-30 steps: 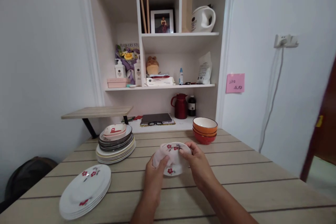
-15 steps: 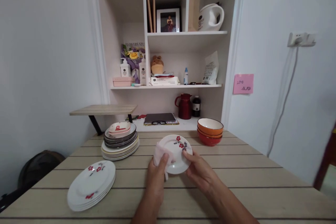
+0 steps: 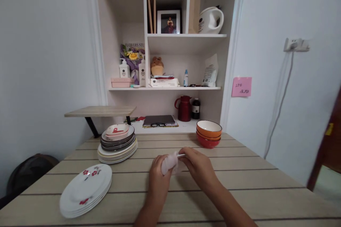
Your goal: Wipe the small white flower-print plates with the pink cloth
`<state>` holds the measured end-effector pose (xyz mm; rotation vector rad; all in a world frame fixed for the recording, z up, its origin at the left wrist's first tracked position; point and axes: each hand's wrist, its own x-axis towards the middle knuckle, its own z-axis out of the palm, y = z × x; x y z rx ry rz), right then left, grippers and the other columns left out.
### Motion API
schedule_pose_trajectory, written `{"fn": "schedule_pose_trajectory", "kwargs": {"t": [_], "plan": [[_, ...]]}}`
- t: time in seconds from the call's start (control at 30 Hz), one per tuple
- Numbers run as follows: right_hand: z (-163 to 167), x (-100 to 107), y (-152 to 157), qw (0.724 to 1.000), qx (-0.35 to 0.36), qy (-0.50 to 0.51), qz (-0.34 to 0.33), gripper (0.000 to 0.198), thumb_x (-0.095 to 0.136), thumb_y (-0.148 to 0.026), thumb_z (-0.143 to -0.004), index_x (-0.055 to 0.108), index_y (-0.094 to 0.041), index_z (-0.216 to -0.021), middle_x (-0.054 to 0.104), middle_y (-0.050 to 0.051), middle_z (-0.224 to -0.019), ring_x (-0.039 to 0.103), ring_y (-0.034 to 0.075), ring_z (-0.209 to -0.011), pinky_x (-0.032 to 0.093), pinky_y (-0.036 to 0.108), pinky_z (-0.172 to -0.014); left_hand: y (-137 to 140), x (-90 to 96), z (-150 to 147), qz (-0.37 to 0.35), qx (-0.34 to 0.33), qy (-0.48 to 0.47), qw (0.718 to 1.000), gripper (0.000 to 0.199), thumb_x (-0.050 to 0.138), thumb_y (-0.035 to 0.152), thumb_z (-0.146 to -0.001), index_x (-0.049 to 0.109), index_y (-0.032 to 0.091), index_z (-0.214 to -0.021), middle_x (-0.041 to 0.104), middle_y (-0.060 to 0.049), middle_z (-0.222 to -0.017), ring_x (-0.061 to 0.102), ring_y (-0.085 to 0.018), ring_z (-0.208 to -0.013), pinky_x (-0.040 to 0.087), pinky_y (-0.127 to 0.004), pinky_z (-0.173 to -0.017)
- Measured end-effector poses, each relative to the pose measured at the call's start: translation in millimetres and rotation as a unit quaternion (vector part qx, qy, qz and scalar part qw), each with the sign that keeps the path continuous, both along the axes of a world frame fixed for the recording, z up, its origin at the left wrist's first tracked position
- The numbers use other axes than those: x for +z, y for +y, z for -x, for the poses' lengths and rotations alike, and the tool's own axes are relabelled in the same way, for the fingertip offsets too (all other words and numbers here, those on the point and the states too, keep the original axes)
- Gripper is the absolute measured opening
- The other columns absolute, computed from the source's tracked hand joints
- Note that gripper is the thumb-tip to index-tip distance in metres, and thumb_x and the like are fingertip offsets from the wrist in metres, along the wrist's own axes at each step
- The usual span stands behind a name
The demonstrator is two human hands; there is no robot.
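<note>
A small white plate (image 3: 181, 155) is turned nearly edge-on above the table, so only a thin strip of its rim shows. My right hand (image 3: 197, 165) grips it from the right, thumb and fingers closed on the edge. A pale pinkish-white cloth (image 3: 168, 163) is bunched in my left hand (image 3: 159, 174) and wraps the plate's left side. The cloth and both hands hide most of the plate. To the left on the table lies a stack of white plates (image 3: 86, 189) with red flowers.
Farther back at left stands a stack of mixed plates (image 3: 117, 149) topped by small pink-rimmed dishes (image 3: 117, 131). Orange and red bowls (image 3: 209, 134) are nested at the back right. A red jug (image 3: 184, 108) and a dark laptop-like slab (image 3: 159, 120) sit behind the table under shelves.
The plate has tipped from showing its flowered face to edge-on. My left hand and the cloth have closed round its left side. The view has shifted slightly right.
</note>
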<state>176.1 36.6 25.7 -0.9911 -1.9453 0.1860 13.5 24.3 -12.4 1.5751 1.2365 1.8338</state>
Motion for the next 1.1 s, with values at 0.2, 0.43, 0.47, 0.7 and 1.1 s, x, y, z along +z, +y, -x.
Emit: {"fn": "schedule_pose_trajectory", "kwargs": {"t": [0.2,0.43,0.47,0.7,1.1], "plan": [[7.8,-4.7,1.7,0.968,0.065,0.21,0.119,0.01,0.057,-0.032,-0.085,0.061,-0.023,-0.082,0.055,-0.003,-0.064,0.049,0.016,-0.059,0.036,0.025,-0.056,0.2,5.2,-4.7,0.113,-0.05,-0.164,0.979,0.039,0.08,0.044,-0.061,0.074,0.013,-0.085,0.073,-0.005,-0.074,0.064,-0.02,-0.066,0.05,-0.027,-0.063],[13.8,-12.6,6.9,0.869,0.104,0.433,0.215,0.022,0.068,-0.039,-0.077,0.061,-0.02,-0.087,0.061,-0.003,-0.067,0.05,0.014,-0.057,0.038,0.024,-0.052,0.7,1.2,-3.4,0.175,-0.116,-0.202,0.957,0.054,0.081,0.051,-0.061,0.074,0.009,-0.094,0.076,-0.013,-0.084,0.069,-0.022,-0.072,0.052,-0.028,-0.067],[15.1,-13.9,7.3,0.856,0.114,0.451,0.226,0.024,0.069,-0.04,-0.077,0.061,-0.02,-0.087,0.062,-0.003,-0.068,0.051,0.014,-0.057,0.039,0.024,-0.052,0.9,0.4,-3.1,0.178,-0.117,-0.204,0.956,0.055,0.081,0.051,-0.061,0.074,0.008,-0.094,0.076,-0.013,-0.086,0.069,-0.022,-0.074,0.052,-0.028,-0.068],[24.8,-25.3,11.1,0.788,0.143,0.516,0.304,0.039,0.072,-0.042,-0.072,0.06,-0.019,-0.101,0.07,0.004,-0.083,0.063,0.02,-0.069,0.048,0.031,-0.065,1.8,0.1,-0.9,0.193,-0.099,-0.217,0.952,0.057,0.079,0.054,-0.061,0.074,0.007,-0.093,0.076,-0.014,-0.082,0.069,-0.023,-0.07,0.052,-0.029,-0.063],[0.5,-8.0,6.8,0.999,-0.04,-0.015,-0.005,0.014,0.051,-0.013,-0.082,0.061,-0.023,-0.082,0.064,0.004,-0.088,0.058,0.021,-0.082,0.04,0.03,-0.072,13.0,-14.2,17.6,-0.072,0.047,0.151,0.985,0.029,0.062,0.005,-0.065,0.073,0.02,-0.088,0.072,-0.007,-0.086,0.064,-0.025,-0.085,0.05,-0.037,-0.079]]}}
